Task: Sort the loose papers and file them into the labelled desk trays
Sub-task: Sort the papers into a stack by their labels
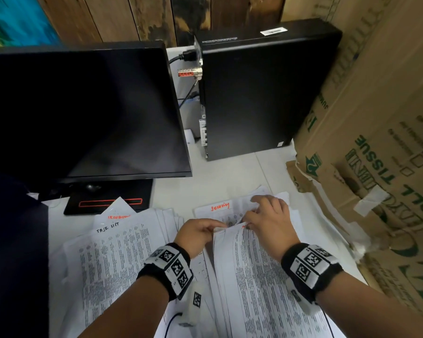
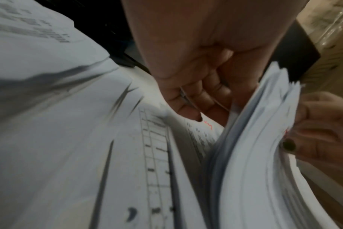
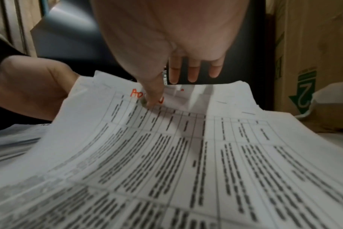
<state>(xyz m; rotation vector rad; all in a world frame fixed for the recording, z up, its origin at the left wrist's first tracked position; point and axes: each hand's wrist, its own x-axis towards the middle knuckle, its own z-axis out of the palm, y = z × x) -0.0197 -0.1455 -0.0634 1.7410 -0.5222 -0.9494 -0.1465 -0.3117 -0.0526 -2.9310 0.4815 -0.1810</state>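
Note:
A sheaf of printed table sheets point(image 1: 252, 276) lies in front of me with its far end lifted. My left hand point(image 1: 209, 229) grips its top left corner, fingers point(image 2: 198, 96) curled under the sheets point(image 2: 254, 162). My right hand point(image 1: 257, 219) holds the top edge. Its thumb point(image 3: 153, 100) presses the top sheet point(image 3: 186, 155) beside a red handwritten word. Three fingers reach straight past the edge; the index finger is hidden. To the left lies a pile headed "TASK LIST" point(image 1: 122, 254). A sheet labelled in red point(image 1: 220, 207) lies under the sheaf's far end.
A dark monitor point(image 1: 83, 111) on its stand point(image 1: 108, 200) fills the left, a black computer tower point(image 1: 254, 89) stands behind the papers, and stacked cardboard boxes point(image 1: 376, 172) wall off the right. White desk surface point(image 1: 230, 172) shows between tower and papers.

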